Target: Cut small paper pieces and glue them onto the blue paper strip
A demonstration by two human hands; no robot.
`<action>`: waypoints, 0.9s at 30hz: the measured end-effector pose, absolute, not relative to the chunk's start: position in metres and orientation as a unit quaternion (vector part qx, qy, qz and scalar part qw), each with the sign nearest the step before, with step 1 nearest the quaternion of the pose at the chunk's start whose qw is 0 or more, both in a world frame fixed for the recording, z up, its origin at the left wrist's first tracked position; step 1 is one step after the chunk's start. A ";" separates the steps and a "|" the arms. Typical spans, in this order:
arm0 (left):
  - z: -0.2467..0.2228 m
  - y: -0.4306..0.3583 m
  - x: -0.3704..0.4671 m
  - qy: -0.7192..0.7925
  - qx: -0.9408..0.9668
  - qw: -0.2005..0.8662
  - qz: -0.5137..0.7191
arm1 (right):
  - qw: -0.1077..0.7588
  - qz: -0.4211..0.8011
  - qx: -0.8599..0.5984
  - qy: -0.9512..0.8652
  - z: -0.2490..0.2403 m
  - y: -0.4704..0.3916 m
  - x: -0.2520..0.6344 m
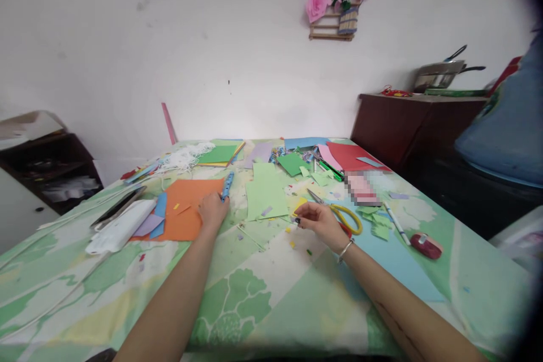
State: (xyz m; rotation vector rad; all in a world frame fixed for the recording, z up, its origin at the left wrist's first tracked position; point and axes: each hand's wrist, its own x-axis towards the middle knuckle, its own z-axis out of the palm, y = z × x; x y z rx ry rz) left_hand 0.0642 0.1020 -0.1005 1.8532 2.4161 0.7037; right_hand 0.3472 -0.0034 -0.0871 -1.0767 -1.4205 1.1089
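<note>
My left hand point(213, 210) is closed round the lower end of a slim blue patterned stick point(228, 185), which looks like a pen. It rests at the right edge of an orange paper sheet point(181, 223). My right hand point(321, 225) hovers low over the table with thumb and fingers pinched; what lies between them is too small to make out. Beside it are scissors point(348, 219) with yellow handles, their blades pointing away to the left. Between my hands lie light green paper pieces point(265, 195), and a yellow scrap point(300, 205) sits by my right fingertips.
Light blue paper point(399, 268) extends under my right forearm. Right of it are fringed green scraps point(380, 226), a white marker point(396, 223) and a dark red mouse-shaped object point(426, 245). A white power strip point(121, 226) with a cable lies left. Coloured sheets point(218, 154) are stacked at the back.
</note>
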 end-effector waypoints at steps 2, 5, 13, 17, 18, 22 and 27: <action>-0.104 0.106 0.063 0.758 0.601 0.009 0.253 | 0.499 0.455 -0.446 -0.588 -0.088 -0.003 0.347; -0.104 0.107 0.065 0.720 0.623 -0.008 0.304 | 0.504 0.445 -0.449 -0.588 -0.087 -0.003 0.348; -0.090 0.086 0.087 0.554 0.705 -0.043 0.441 | 0.528 0.436 -0.448 -0.575 -0.082 -0.004 0.348; -0.087 0.074 0.098 0.496 0.723 -0.039 0.480 | 0.540 0.433 -0.449 -0.566 -0.081 -0.004 0.349; -0.087 0.072 0.100 0.487 0.725 -0.039 0.485 | 0.542 0.432 -0.448 -0.564 -0.081 -0.004 0.350; -0.086 0.068 0.103 0.476 0.729 -0.038 0.490 | 0.547 0.430 -0.448 -0.562 -0.080 -0.004 0.350; -0.089 0.070 0.104 0.499 0.730 -0.031 0.466 | 0.545 0.425 -0.453 -0.563 -0.080 -0.003 0.350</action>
